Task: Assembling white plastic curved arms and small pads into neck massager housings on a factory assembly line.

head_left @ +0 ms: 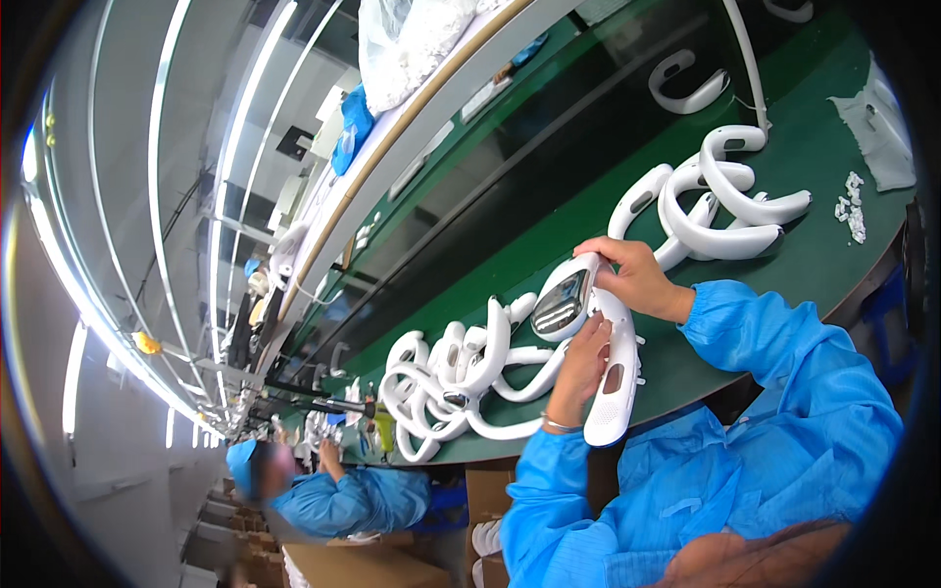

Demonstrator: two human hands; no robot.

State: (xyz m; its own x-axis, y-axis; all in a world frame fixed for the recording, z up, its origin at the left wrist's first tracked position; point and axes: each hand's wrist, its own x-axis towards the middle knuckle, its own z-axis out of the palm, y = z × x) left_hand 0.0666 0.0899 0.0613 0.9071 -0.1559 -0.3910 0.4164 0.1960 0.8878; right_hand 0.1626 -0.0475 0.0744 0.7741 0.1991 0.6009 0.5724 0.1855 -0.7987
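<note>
Both of my hands hold a white curved neck device (616, 402), which has a shiny dark oval panel on one end and a dotted patch on the other. My right hand (639, 281) is wrapped over its upper part, thumb and fingers closed round the shell. Lower down, my left hand (582, 365) presses its fingers against the inner side, near the panel. Small white pegs stick out along the device's outer edge. What lies under my fingertips is hidden.
White curved shells lie heaped on the green table (804, 265), one pile (461, 372) left and another (720, 196) right. Small white bits (851, 208) rest near a white bag (875, 127). A raised shelf (412, 108) runs behind. A co-worker in blue (353, 500) sits left, near cardboard boxes (368, 566).
</note>
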